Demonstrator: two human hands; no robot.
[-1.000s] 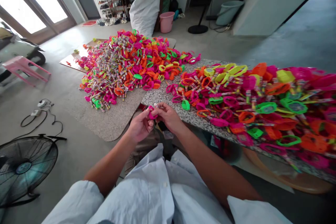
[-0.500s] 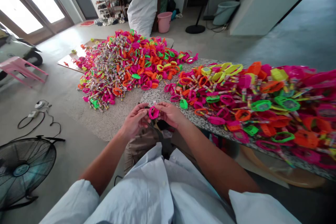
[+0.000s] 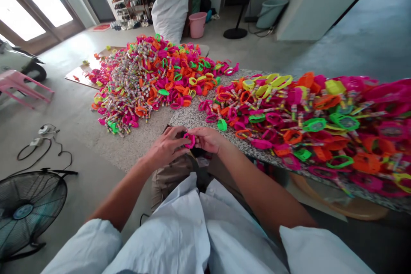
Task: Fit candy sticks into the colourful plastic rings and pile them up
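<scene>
My left hand [image 3: 167,147] and my right hand [image 3: 207,138] meet just below the corner of a speckled stone slab [image 3: 192,116]. Together they pinch a small pink plastic ring toy [image 3: 189,140] between the fingertips. A long heap of pink, orange, green and yellow ring toys [image 3: 305,120] covers the slab to the right of my hands. A second, bigger heap of the same toys with striped candy rolls [image 3: 150,77] lies on the floor beyond.
A floor fan [image 3: 27,209] stands at lower left, with a cable and plug [image 3: 41,137] on the floor behind it. A pink stool [image 3: 19,83] is at far left. A white sack [image 3: 171,2], pink bucket [image 3: 196,23] and a stand base [image 3: 236,33] sit at the back.
The pink ring has been turned between my fingers and my hands have closed tighter around it. My view has drifted slightly right and down.
</scene>
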